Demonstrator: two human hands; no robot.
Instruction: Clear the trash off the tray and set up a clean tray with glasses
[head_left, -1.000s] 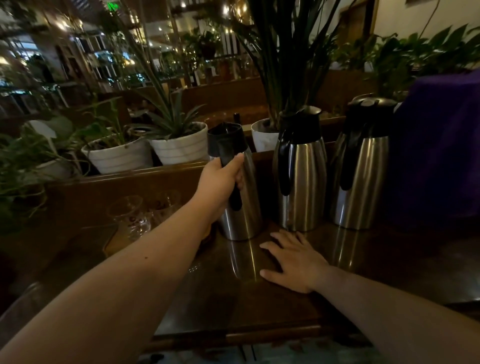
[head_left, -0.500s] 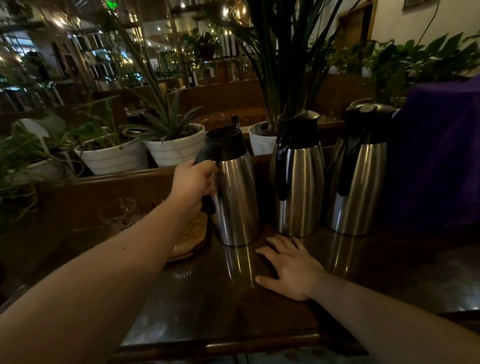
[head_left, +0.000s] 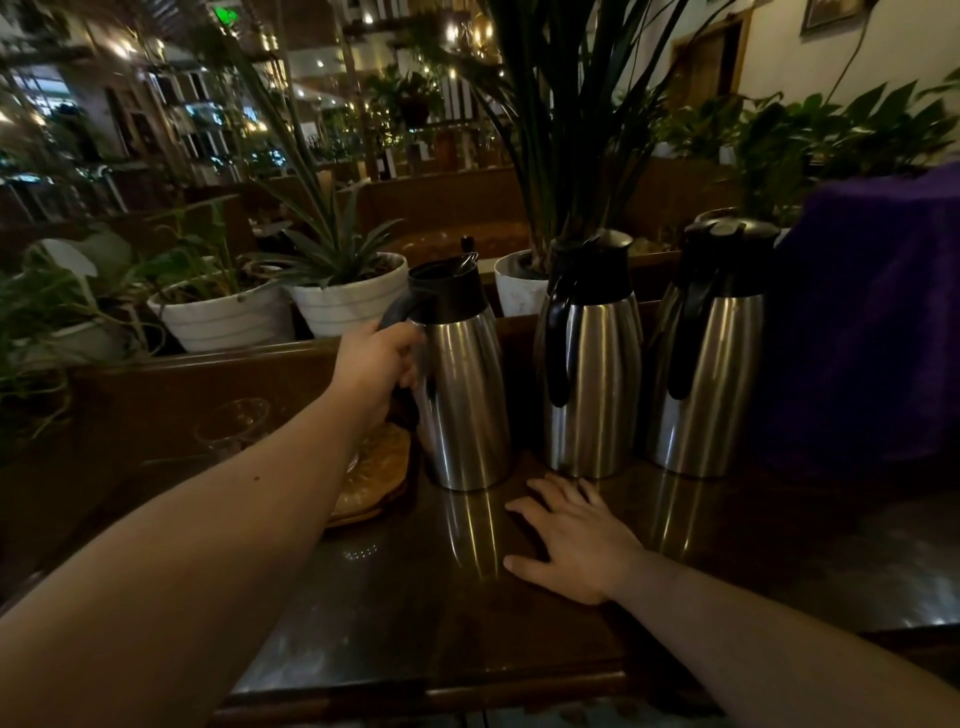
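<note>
My left hand (head_left: 375, 364) grips the black handle of the leftmost steel thermos jug (head_left: 462, 384), which stands upright on the dark wooden counter (head_left: 415, 597). My right hand (head_left: 569, 535) lies flat on the counter, fingers spread, just in front of the jugs and holding nothing. A round woven tray (head_left: 376, 480) sits left of that jug, partly hidden by my left forearm. A clear glass (head_left: 234, 423) stands further left in the dim light.
Two more steel jugs (head_left: 589, 364) (head_left: 709, 358) stand in a row to the right. A purple cloth-covered object (head_left: 872, 322) fills the right. White plant pots (head_left: 348, 296) line the ledge behind the wooden partition.
The leftmost jug has turned so its handle now points left, and my left hand moved left with it. The woven tray came into sight. My right hand stayed flat.
</note>
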